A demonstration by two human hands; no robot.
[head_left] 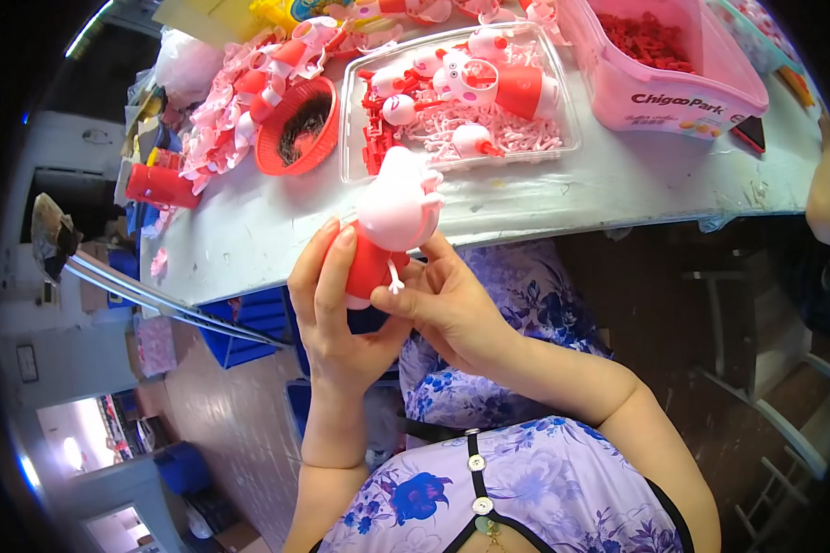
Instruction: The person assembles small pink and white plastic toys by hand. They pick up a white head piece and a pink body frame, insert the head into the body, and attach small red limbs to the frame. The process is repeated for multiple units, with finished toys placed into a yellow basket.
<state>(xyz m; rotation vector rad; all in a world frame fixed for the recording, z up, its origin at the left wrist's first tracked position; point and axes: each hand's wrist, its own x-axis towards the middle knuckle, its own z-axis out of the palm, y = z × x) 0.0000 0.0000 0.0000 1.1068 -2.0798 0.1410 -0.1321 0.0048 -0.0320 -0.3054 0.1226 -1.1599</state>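
A toy pig figure with a pale pink head [397,203] and a red body [371,263] is held up just in front of the table edge. My left hand [327,304] is wrapped round the red body from the left. From the other side my right hand [456,304] grips the figure, its thumb by a small pink toy arm [396,276] on the body. The right fingertips behind the toy are partly hidden. Behind it on the table, a clear plastic tray [346,152] holds thin pink pieces [433,129], red parts and another pig figure [516,90].
Left of the tray stands a red basket [269,157] with small dark pieces inside. Pink and red toy parts [217,129] are heaped beyond it. A pink bin [618,109] of red parts sits at the right. Another person's arm [826,198] shows at the far right edge.
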